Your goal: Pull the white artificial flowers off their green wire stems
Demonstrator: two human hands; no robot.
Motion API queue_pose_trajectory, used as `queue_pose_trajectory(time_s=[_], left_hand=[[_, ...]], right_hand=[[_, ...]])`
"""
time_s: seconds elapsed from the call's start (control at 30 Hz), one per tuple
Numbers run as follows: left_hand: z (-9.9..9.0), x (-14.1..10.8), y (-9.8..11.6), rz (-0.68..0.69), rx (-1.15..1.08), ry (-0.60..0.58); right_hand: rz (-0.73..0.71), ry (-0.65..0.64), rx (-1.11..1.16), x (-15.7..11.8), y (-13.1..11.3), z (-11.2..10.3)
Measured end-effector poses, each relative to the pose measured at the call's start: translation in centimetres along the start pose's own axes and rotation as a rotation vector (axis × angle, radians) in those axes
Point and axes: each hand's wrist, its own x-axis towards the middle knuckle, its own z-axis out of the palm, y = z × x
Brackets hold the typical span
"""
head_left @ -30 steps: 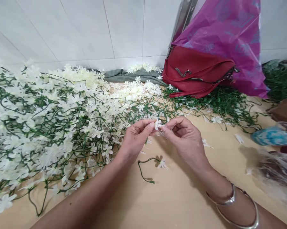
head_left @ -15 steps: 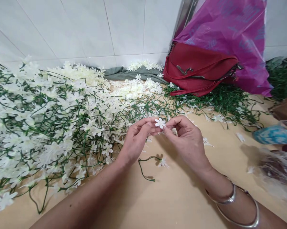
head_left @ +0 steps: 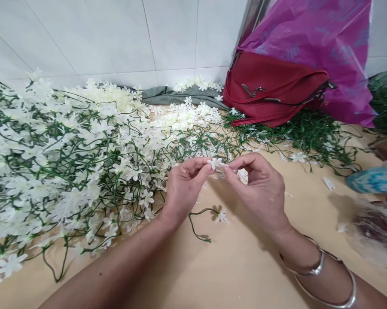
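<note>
The left hand point(head_left: 186, 185) pinches a flat-petalled white flower point(head_left: 214, 163), the right hand point(head_left: 260, 189) a thin white piece point(head_left: 225, 165).

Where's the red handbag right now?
In the head view, the red handbag sits upper right, in front of the purple plastic bag, beside green stems.

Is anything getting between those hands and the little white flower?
Nothing visible is. The left hand pinches the white flower directly; the right hand grips a small white piece beside it. The flower pile lies to the left.
</note>
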Motion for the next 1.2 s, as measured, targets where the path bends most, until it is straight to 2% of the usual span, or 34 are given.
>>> queue_pose_trajectory(time_s=[0.2,0.33,0.43,0.53,0.63,0.73,0.8,0.87,0.97,1.0,1.1,1.2], left_hand=[[0.2,-0.6,0.0,0.138,0.137,-0.097],[0.0,-0.7,0.2,0.302,0.352,-0.109],[-0.1,-0.7,0.3,0.378,0.446,-0.125],[-0.2,-0.7,0.1,0.372,0.397,-0.166],[0.0,-0.6,0.4,0.338,0.325,-0.163],[-0.2,-0.6,1.6,0.350,0.454,-0.183],[-0.7,-1.0,2.9,0.393,0.623,-0.302],[-1.7,-2.0,4.0,0.392,0.751,-0.538],[-3.6,-4.1,4.6,0.324,0.823,-0.838],[-4.2,-4.9,4.6,0.325,0.858,-0.876],[-5.5,-6.4,3.8,0.336,1.006,-0.875],[-5.7,-7.0,2.7,0.392,0.945,-0.825]], right_hand=[[0.036,-0.001,-0.068,-0.4,-0.2,0.4],[0.100,0.008,0.011,-0.4,0.0,0.3],[0.154,-0.052,0.053,-0.2,0.2,0.1],[0.125,-0.106,0.016,0.1,0.5,-0.2],[0.058,-0.055,-0.005,0.5,1.1,-0.3],[0.036,-0.009,0.066,0.7,2.0,-0.3],[0.061,-0.015,0.114,0.8,2.5,-0.4],[0.069,-0.027,0.104,0.8,2.7,-0.5],[0.044,-0.044,0.050,0.8,2.7,-0.6],[0.038,-0.049,0.039,0.8,2.6,-0.6],[0.046,-0.044,0.039,0.8,2.1,-0.6],[0.103,-0.045,0.104,0.9,1.6,-0.6]])
